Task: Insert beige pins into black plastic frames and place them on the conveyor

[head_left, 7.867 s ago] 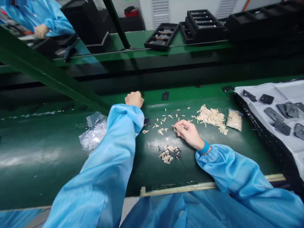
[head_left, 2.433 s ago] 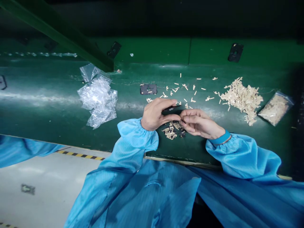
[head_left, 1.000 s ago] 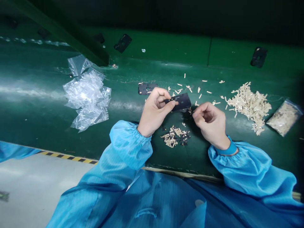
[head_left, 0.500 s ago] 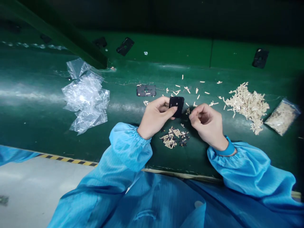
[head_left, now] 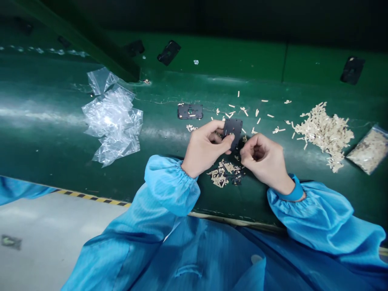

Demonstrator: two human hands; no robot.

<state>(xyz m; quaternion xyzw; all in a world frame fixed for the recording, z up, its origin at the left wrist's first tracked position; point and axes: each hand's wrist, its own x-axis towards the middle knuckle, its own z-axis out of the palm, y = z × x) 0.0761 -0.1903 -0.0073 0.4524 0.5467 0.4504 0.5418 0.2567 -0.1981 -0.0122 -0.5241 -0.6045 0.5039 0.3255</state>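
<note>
My left hand grips a flat black plastic plate, thumb across its face and fingers behind. Close by on the right, my right hand is closed in a pinch near the plate's lower right corner. Whatever its fingertips hold, if anything, is too small to make out. Beneath both hands lies a small heap of cream strips and dark bits. A second black plate with a square opening rests on the green bench, beyond my left hand. Loose cream strips are scattered past the plate I hold.
A big pile of cream strips lies to the right, beside a clear bag of them. Crumpled clear plastic bags sit at the left. More black plates lie farther back. A green post slants down at upper left.
The black plate has tilted slightly in my left hand, its face now looking greyer. My right hand has come closer to it, still pinched. The whole view has shifted a little.
</note>
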